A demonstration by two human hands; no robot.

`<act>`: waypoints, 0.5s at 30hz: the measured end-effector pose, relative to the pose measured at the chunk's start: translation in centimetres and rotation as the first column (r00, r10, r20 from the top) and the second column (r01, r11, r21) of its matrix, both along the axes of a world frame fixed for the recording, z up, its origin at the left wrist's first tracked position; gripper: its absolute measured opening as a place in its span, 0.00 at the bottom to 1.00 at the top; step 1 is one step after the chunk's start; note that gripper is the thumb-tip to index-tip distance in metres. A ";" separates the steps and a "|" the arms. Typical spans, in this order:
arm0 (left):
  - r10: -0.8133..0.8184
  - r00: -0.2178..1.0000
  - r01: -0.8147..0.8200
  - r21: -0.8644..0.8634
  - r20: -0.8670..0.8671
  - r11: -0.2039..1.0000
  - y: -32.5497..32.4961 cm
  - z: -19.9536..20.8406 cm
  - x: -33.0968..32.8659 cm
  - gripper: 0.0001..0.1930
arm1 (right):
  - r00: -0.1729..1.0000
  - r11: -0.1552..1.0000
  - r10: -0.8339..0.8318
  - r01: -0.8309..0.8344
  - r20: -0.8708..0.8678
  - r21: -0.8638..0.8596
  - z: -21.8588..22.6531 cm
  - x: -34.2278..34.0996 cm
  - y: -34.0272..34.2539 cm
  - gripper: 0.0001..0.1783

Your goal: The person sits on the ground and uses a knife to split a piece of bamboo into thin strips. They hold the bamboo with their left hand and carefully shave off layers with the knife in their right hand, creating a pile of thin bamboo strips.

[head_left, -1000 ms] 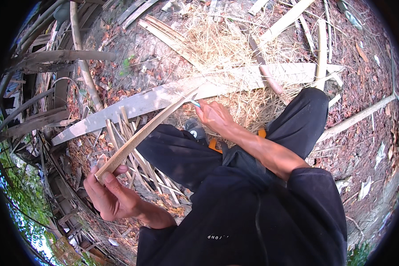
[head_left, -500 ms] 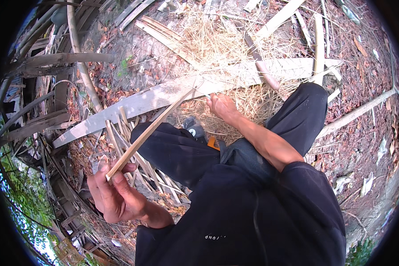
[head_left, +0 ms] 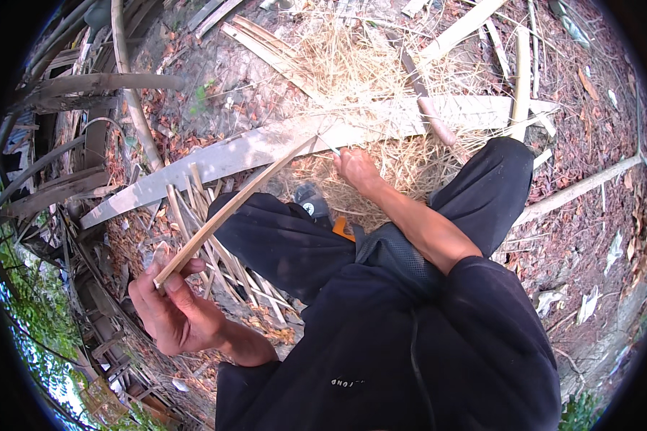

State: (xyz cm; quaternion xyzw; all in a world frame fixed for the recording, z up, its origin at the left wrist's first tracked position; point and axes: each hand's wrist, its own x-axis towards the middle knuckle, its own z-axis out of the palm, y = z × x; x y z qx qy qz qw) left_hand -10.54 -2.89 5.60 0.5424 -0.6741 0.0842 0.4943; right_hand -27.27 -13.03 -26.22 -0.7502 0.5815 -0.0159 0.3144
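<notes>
Low at the left, my left hand [head_left: 176, 305] pinches the near end of a long, thin bamboo strip [head_left: 230, 217]. The strip slants up and away over my bent left leg, its far end by the wooden plank. My right hand [head_left: 358, 171] is closed in front of my lap. From it a narrow, pale knife blade [head_left: 328, 146] points at the strip's far end; the handle is hidden in the fist. Whether blade and strip touch, I cannot tell. A long grey wooden plank [head_left: 216, 159] lies across the ground just beyond both legs.
A machete [head_left: 415, 79] with a wooden handle rests across the plank. Pale shavings [head_left: 345, 65] heap around it. Split bamboo strips [head_left: 216, 251] are piled beside my left leg. Poles stand at the left, and a long pole [head_left: 582, 188] lies to the right.
My left hand has shifted slightly left and up with the near end of the bamboo strip. My right hand stays almost in place, still closed.
</notes>
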 end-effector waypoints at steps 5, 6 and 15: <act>0.032 0.998 -0.034 0.037 0.053 0.999 0.0 0.7 0.3 0.10 | 0.989 0.970 -0.140 0.147 0.048 -0.195 -5.6 -0.6 0.9 0.21; 0.042 0.999 -0.043 0.040 0.021 0.998 0.1 0.6 0.4 0.10 | 0.996 0.972 -0.080 0.086 0.034 -0.217 -5.9 -0.8 0.8 0.19; 0.160 0.985 -0.155 0.078 -0.058 0.985 1.6 0.0 3.7 0.08 | 0.999 0.988 0.017 -0.024 -0.046 -0.155 -3.9 -2.1 0.9 0.19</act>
